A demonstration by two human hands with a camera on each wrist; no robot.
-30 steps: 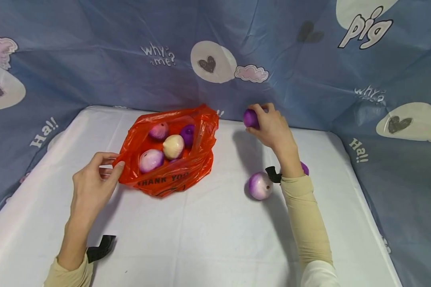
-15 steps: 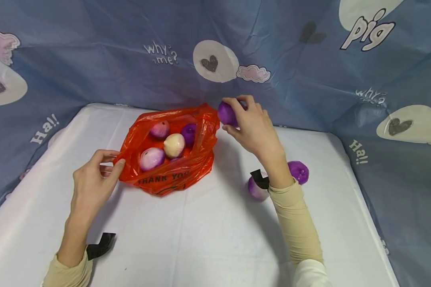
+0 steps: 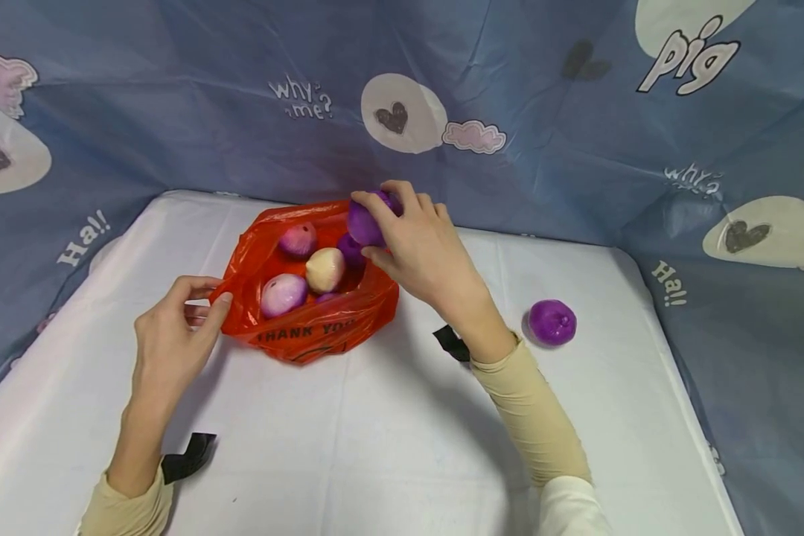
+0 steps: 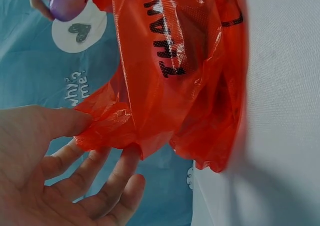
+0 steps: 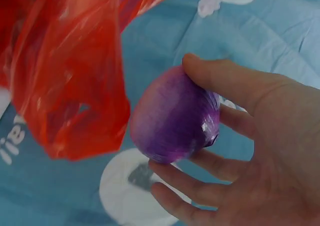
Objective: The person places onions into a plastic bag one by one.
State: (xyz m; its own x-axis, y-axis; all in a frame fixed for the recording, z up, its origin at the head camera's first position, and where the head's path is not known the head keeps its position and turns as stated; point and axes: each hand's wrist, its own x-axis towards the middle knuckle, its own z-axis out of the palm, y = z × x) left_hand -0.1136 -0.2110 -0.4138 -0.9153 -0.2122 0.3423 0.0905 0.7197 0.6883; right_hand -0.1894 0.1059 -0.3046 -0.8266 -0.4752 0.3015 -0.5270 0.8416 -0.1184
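Observation:
A red plastic bag point(image 3: 368, 316) lettered THANK YOU stands with its mouth spread on the table. My left hand point(image 3: 174, 342) pinches its left edge between thumb and fingers, as the left wrist view also shows. Inside lie several onions, among them a white-and-purple one point(image 3: 284, 295), a cream one point(image 3: 324, 270) and a pinkish one point(image 3: 298, 240). Above the bag's right rim, my right hand point(image 3: 425, 249) holds a purple onion point(image 5: 175, 116) between thumb and fingertips. In the right wrist view that onion is close beside the red plastic.
Another purple onion point(image 3: 552, 322) lies on the white-covered table point(image 3: 275, 461) at the right. Blue printed cloth point(image 3: 543, 97) hangs behind the table and along its sides. Black straps point(image 3: 189, 458) are at both wrists.
My right hand has carried the purple onion left, from right of the bag to over its rim. A purple-white onion on the table is now hidden behind my right arm. The left hand stays put.

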